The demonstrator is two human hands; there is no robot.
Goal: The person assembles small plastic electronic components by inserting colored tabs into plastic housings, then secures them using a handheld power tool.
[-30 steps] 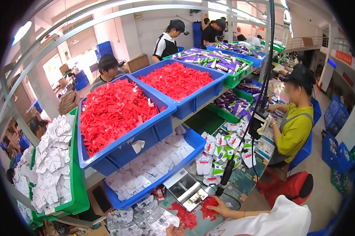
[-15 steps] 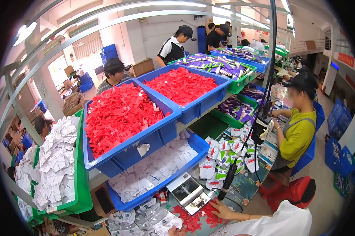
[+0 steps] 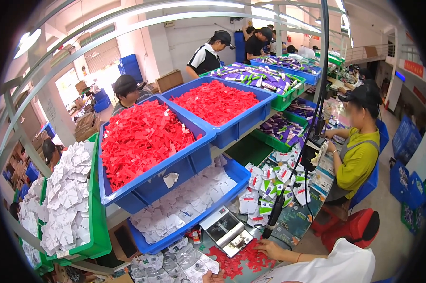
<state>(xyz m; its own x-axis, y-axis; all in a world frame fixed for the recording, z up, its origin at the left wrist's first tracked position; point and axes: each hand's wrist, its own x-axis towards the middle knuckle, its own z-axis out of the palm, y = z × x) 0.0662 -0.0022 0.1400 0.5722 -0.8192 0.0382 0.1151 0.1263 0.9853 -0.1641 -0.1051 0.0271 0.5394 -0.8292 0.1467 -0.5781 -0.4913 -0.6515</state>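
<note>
My right hand (image 3: 270, 250) is over a loose heap of small red plastic pieces (image 3: 229, 265) on the bench. Its fingers are bent together against the pieces; what they pinch, if anything, is hidden. My left hand (image 3: 214, 277) shows only in part at the lower edge, beside clear and white blister packages (image 3: 194, 268); its grip cannot be made out. Just beyond the heap sits a small silver-and-black machine (image 3: 228, 231) with a metal bar across it. A black rod-shaped tool (image 3: 274, 217) on a cable stands close to my right hand.
Blue bins of red pieces (image 3: 144, 141) stand on a shelf above a blue tray of white cards (image 3: 184, 207). A green crate of white cards (image 3: 69, 198) is on the left. Finished-looking packs (image 3: 267, 188) lie on the right, near a co-worker in yellow-green (image 3: 361, 151).
My right hand has shifted slightly right, and its spread fingers have drawn together over the red pieces. My left hand stays put. A person behind the bins has moved a little left.
</note>
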